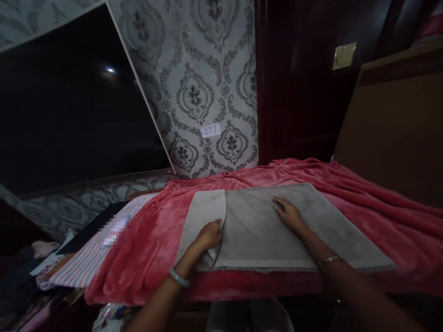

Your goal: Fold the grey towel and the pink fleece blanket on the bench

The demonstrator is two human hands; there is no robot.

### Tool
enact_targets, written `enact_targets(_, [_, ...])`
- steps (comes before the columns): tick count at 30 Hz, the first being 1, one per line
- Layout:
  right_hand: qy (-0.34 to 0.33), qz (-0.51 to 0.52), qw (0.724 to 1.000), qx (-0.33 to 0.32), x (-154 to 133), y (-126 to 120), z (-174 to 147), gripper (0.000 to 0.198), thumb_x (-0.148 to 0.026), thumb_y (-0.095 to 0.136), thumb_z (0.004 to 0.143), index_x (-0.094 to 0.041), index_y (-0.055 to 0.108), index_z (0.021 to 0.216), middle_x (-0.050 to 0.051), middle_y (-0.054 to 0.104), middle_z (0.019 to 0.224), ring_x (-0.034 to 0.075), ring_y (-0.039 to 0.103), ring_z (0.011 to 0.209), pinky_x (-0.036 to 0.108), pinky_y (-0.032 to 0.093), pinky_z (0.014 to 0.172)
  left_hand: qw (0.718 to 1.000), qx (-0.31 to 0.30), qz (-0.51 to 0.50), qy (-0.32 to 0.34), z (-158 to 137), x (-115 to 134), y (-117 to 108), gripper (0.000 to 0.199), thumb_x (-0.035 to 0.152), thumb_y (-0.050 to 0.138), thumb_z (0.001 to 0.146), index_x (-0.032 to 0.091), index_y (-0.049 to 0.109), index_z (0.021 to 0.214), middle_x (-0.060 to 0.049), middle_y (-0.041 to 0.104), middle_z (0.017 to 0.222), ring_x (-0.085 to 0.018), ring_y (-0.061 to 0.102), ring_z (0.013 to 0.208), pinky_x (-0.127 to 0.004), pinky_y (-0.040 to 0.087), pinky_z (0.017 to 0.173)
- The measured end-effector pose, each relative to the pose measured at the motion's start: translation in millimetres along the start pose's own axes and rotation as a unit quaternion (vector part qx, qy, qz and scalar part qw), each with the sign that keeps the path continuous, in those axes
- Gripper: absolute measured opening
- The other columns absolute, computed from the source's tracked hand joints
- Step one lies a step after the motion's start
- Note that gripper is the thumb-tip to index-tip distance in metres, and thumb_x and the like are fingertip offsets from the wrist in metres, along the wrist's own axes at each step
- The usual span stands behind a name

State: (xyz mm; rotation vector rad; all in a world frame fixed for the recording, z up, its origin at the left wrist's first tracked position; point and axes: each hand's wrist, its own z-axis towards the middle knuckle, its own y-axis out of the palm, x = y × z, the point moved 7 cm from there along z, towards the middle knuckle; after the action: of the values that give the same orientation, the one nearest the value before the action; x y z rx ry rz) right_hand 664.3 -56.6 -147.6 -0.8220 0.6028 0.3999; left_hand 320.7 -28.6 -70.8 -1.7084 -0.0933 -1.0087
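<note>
A grey towel (263,230) lies spread over a red plush blanket (152,235), its left end folded over to show a paler side. At the edge of that folded flap, my left hand (210,234) has its fingers closed on the cloth, which bunches slightly beneath it. My right hand (289,213) rests on the upper middle of the towel, with fingers stretched out and pointing left; it grips nothing.
To the left are a striped cloth (90,253) and a heap of clothes (20,272). A large dark television screen (76,101) stands behind. At the right are a cardboard box (394,124) and a dark red door (297,83).
</note>
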Motion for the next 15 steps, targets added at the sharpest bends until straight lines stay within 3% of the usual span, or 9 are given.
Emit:
enact_targets(3, [-0.011,-0.003,1.000,0.004,-3,-1,1,0.039,-0.030,0.054,0.082,-0.018,0.074,0.113,0.014,0.069,0.128,0.027,0.062,0.122,0.050,0.044,0.113,0.999,-0.006,-0.043,-0.005,-3,-2,-17,0.051,0.021,0.059,0.069,0.014,0.074,0.117,-0.014,0.072,0.126,-0.034,0.063,0.122,-0.040,0.045,0.110])
enact_targets(6, [-0.014,-0.004,1.000,0.009,-5,-2,1,0.038,-0.030,0.054,0.083,-0.018,0.074,0.112,0.013,0.069,0.127,0.027,0.063,0.121,0.050,0.046,0.112,0.994,0.033,-0.095,-0.040,-13,-20,-72,0.052,0.036,0.063,0.069,0.016,0.073,0.116,-0.010,0.076,0.116,-0.032,0.066,0.113,-0.043,0.049,0.105])
enact_targets(8, [-0.014,-0.004,1.000,0.011,-4,-3,1,0.037,-0.031,0.054,0.083,-0.019,0.074,0.112,0.013,0.069,0.126,0.027,0.064,0.120,0.050,0.046,0.111,0.988,0.068,-0.119,-0.064,-28,-42,-118,0.060,0.049,0.063,0.069,0.017,0.071,0.120,-0.010,0.076,0.113,-0.031,0.068,0.105,-0.043,0.054,0.096])
enact_targets(11, [-0.018,-0.008,1.000,0.010,-1,-3,0,0.037,-0.033,0.054,0.083,-0.020,0.074,0.112,0.013,0.070,0.126,0.027,0.064,0.120,0.050,0.046,0.111,0.967,0.132,-0.182,-0.117,-64,-87,-183,0.078,0.058,0.077,0.057,0.014,0.070,0.120,-0.013,0.077,0.101,-0.032,0.071,0.090,-0.040,0.057,0.080])
enact_targets(13, [-0.023,-0.010,1.000,0.011,1,-3,-1,0.037,-0.035,0.054,0.084,-0.020,0.074,0.111,0.013,0.070,0.126,0.028,0.063,0.121,0.050,0.047,0.111,0.949,0.147,-0.215,-0.177,-92,-122,-207,0.081,0.060,0.083,0.052,0.016,0.070,0.119,-0.011,0.078,0.098,-0.032,0.072,0.087,-0.039,0.058,0.077])
enact_targets(15, [-0.027,-0.012,0.999,0.016,4,-2,-2,0.038,-0.036,0.053,0.083,-0.020,0.074,0.111,0.013,0.070,0.125,0.028,0.063,0.120,0.050,0.047,0.110,0.934,0.148,-0.231,-0.229,-117,-152,-215,0.078,0.061,0.085,0.051,0.018,0.072,0.115,-0.011,0.078,0.098,-0.034,0.074,0.089,-0.040,0.059,0.078])
